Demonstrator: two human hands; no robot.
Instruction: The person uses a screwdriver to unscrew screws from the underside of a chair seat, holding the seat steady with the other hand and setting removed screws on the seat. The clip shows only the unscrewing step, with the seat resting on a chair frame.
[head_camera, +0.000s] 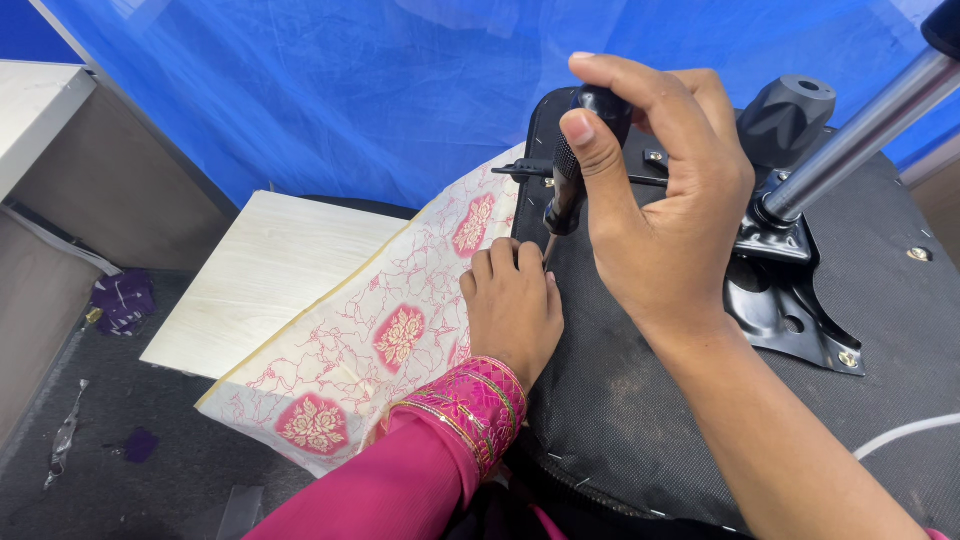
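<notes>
- My right hand (655, 190) is clenched around the black handle of a screwdriver (572, 170), thumb pressed along the grip, the tool pointing downward.
- The screwdriver's tip comes down just beside the fingers of my left hand (512, 305), at the edge of the upturned black chair seat (640, 400).
- My left hand is curled into a loose fist, knuckles up, pressing on the patterned cloth (390, 330) where it meets the seat's edge; I cannot tell whether the fingers pinch anything underneath.
- The cloth is cream with pink floral medallions and red netting lines; it lies partly over the seat's left rim and partly over a pale wooden board (260, 270).
- A black metal mounting plate (790, 300) with a chrome post (860, 130) sits on the seat, to the right of my right hand.
- Blue sheeting (350, 90) hangs behind.
</notes>
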